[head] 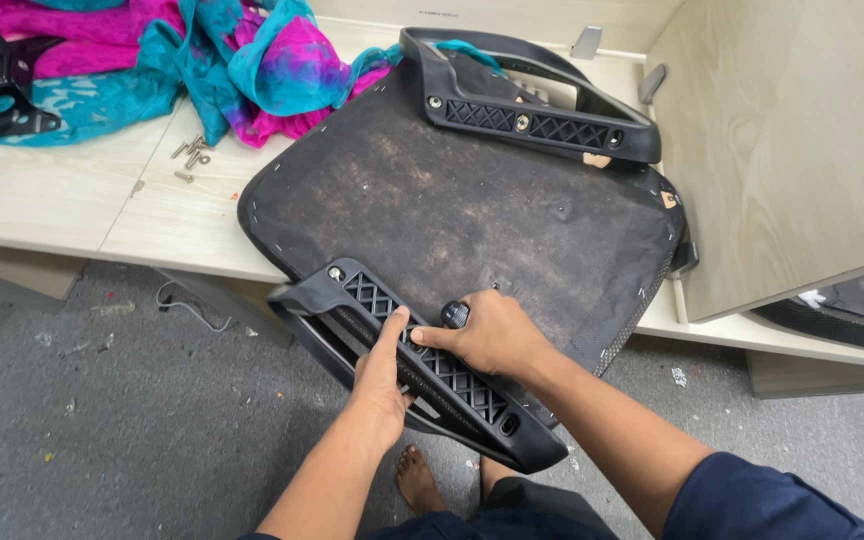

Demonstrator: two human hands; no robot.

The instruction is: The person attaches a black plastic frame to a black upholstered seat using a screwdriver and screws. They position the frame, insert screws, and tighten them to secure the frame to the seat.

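While the right hand (pixel 492 335) closes its fingers (pixel 432 338) around a small black knob (pixel 455 314), the left hand (pixel 380 370) lies with fingers half open on the near armrest (pixel 422 365), the thumb pressing its lattice face. This black plastic armrest sits on the front edge of a seat base (pixel 462 205) that is turned upside down, with dark worn fabric up. A second armrest (pixel 532 95) is at the far edge of the base. The base rests on a pale wooden table (pixel 52 190) and hangs a little over its edge. Some loose screws (pixel 192 152) lie on the table at the left, near a pink and turquoise cloth (pixel 252 60)
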